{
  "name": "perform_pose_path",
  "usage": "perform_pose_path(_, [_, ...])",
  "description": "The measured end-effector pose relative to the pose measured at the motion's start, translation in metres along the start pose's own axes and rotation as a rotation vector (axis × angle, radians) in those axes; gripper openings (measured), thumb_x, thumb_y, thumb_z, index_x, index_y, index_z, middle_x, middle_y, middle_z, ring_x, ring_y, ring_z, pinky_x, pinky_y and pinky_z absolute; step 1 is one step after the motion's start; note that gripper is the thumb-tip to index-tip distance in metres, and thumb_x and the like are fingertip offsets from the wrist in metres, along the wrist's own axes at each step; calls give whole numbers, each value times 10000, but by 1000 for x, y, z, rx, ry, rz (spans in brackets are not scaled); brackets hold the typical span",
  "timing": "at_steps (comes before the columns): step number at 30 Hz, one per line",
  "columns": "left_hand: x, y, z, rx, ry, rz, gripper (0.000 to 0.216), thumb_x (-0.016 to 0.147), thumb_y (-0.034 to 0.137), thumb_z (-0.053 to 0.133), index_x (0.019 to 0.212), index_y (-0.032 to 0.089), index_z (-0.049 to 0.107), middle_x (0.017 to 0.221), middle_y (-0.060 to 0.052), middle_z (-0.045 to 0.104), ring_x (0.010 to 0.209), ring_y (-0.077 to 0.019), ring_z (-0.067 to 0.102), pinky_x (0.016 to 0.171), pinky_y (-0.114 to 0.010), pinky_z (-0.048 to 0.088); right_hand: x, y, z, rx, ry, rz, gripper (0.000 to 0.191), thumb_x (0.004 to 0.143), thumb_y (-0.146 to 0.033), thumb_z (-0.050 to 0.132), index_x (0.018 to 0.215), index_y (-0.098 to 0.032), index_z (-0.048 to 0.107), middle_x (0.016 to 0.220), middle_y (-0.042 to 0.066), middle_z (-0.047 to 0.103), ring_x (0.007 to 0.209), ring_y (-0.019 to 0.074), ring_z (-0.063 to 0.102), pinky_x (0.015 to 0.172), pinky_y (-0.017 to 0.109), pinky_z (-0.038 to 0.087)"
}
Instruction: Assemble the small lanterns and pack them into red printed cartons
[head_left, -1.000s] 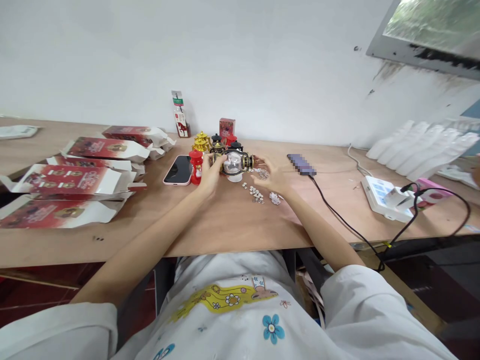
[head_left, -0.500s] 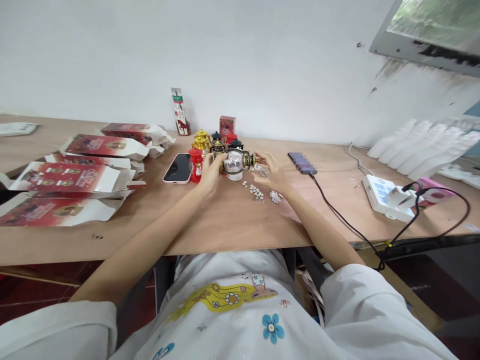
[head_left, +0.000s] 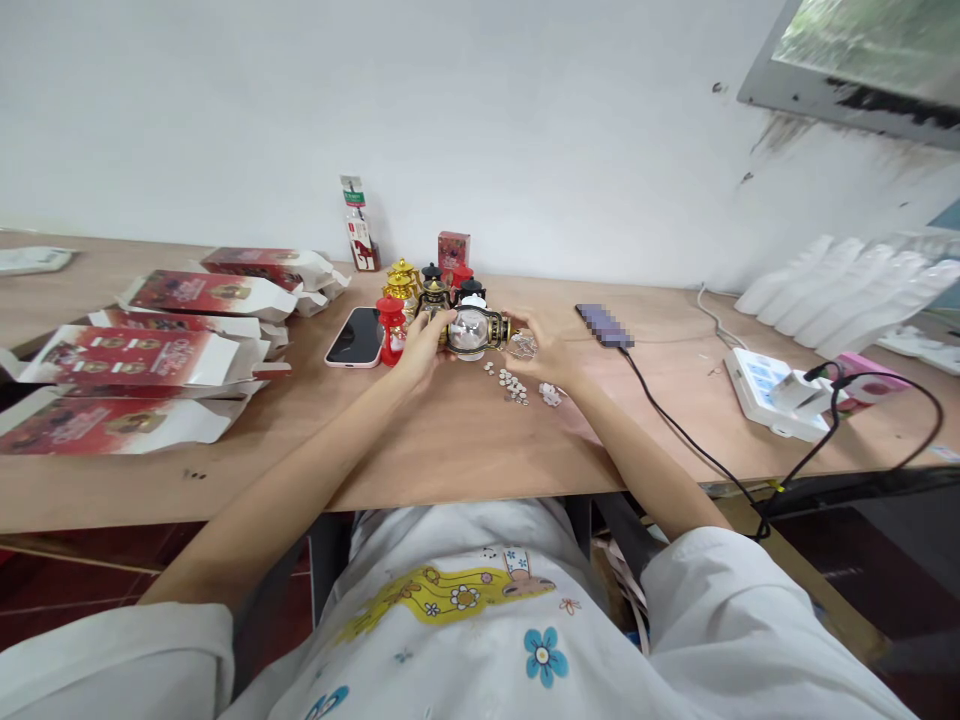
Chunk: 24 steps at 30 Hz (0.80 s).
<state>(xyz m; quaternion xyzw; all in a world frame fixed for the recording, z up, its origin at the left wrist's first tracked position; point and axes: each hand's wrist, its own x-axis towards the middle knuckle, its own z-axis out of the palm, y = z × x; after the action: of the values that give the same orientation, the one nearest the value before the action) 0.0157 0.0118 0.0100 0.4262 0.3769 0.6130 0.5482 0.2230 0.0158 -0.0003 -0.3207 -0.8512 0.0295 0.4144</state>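
A small black-and-gold toy lantern (head_left: 475, 328) with a clear globe lies on its side, held between both hands above the wooden table (head_left: 465, 440). My left hand (head_left: 421, 345) grips its top end with curled fingers. My right hand (head_left: 546, 352) pinches its base end. Several small silver button cells (head_left: 512, 385) are scattered on the table just below my right hand. More little lanterns, red (head_left: 391, 332), gold (head_left: 401, 281) and black (head_left: 433, 288), stand right behind my left hand.
A black phone in a pink case (head_left: 357, 337) lies left of the lanterns. Flat red-and-white cartons (head_left: 142, 355) are piled at the left. A second phone (head_left: 604, 326) with a black cable lies to the right, and a white power strip (head_left: 772, 398) beyond it.
My right hand rose from the button cells to the lantern's base end and now holds it. The lantern dropped slightly lower. My left hand kept its grip.
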Motion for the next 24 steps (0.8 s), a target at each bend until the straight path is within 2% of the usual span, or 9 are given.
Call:
perform_pose_path(8, [0,-1,0,3,13,8,288,664,367,695,820,202,517,704,23,567,550,-96,530,405,-181,347,1,-3,-1,-10,-10,9,656,739,-201,645,1363,-247,448,1290,88,580,1086,241,613,1003,421,490])
perform_pose_path(13, [-1,-1,0,-2,-2,106,301,658,350,709,822,206,500,778,20,582,591,-96,544,431,-181,377,0,2,0,-31,22,-18,614,739,-222,643,1329,-220,474,1254,104,583,1082,237,598,980,401,499])
perform_pose_path(17, [-2,0,0,22,-16,167,341,630,345,748,816,203,501,740,30,576,555,-90,532,419,-179,388,-1,10,1,-29,67,-80,581,724,-246,645,1284,-197,500,1201,111,584,1041,230,584,888,374,523])
perform_pose_path(24, [3,-4,-2,-90,-29,84,326,624,345,737,784,193,498,715,37,557,549,-85,524,373,-162,343,1,11,0,-11,64,-125,581,707,-203,632,1276,-204,514,1146,97,589,970,213,587,823,357,533])
